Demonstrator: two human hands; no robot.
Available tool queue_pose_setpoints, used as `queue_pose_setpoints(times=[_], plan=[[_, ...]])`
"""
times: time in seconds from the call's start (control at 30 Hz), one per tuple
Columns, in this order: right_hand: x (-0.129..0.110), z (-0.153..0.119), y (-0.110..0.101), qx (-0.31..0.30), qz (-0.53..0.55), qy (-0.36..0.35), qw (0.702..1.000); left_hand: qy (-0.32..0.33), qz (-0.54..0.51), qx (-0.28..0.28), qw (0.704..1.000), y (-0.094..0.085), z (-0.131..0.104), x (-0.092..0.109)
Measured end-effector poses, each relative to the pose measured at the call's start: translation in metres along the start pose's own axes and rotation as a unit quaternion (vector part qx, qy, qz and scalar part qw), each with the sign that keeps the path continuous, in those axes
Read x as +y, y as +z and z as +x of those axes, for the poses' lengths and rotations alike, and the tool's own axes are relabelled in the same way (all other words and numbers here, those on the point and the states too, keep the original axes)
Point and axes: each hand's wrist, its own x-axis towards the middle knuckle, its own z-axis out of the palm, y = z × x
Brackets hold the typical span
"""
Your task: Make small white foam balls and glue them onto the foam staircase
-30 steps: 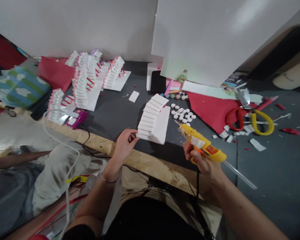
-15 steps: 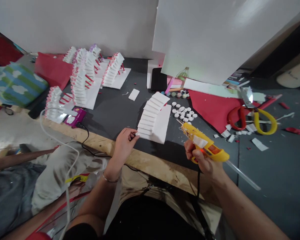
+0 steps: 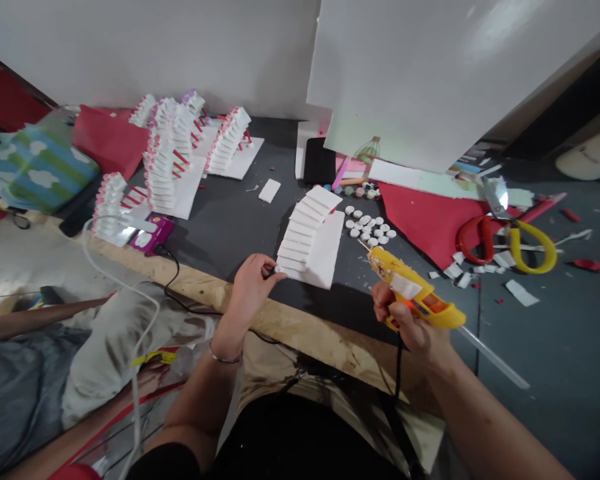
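A small white foam staircase [image 3: 307, 237] is stood on the dark bench [image 3: 240, 220], near its wooden front edge, and its lowest step is pinched at the near left corner by the fingers of the left hand [image 3: 253, 287], which are closed on it. A yellow glue gun [image 3: 415, 293] is gripped in the right hand [image 3: 405, 320], the fingers wrapped round the handle and trigger, with the nozzle aimed toward the staircase but held apart from it. The staircase is judged to be very light and rather fragile: thin foam steps glued to a flat white base sheet, easily dented, bent or knocked loose, so it is best held by the base sheet or an end step, lightly, never squeezed across the treads. The nozzle is likely hot, so it is better kept off the foam and fingers. A cluster of small white discs [image 3: 370, 230] is laid just beside the staircase, finished staircases with red trim [image 3: 170, 160] are gathered further back, and scissors [image 3: 505, 237] are left well apart on the right
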Motion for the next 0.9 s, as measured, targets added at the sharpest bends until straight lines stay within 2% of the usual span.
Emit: queue_pose_setpoints(times=[0.17,0.3,0.43,0.63,0.77,0.9], plan=[[-0.002,0.001,0.0,0.003,0.001,-0.007,1.0,0.001,0.037,-0.023,0.999,-0.005,-0.003,-0.001],[-0.003,0.002,0.001,0.006,0.008,-0.024,1.0,0.042,0.047,-0.029,0.998,-0.007,-0.005,0.0],[0.001,0.003,0.005,-0.008,-0.047,-0.035,0.998,0.078,0.055,-0.021,0.995,-0.005,-0.004,-0.003],[0.0,0.017,0.026,-0.081,-0.18,-0.145,0.969,0.083,0.08,0.0,0.993,-0.001,-0.005,-0.003],[0.004,0.023,0.04,-0.136,-0.22,-0.168,0.951,0.085,0.09,0.0,0.992,0.0,-0.006,-0.001],[0.009,0.025,0.043,-0.157,-0.226,-0.176,0.945,0.081,0.092,0.001,0.992,0.001,-0.007,0.0]])
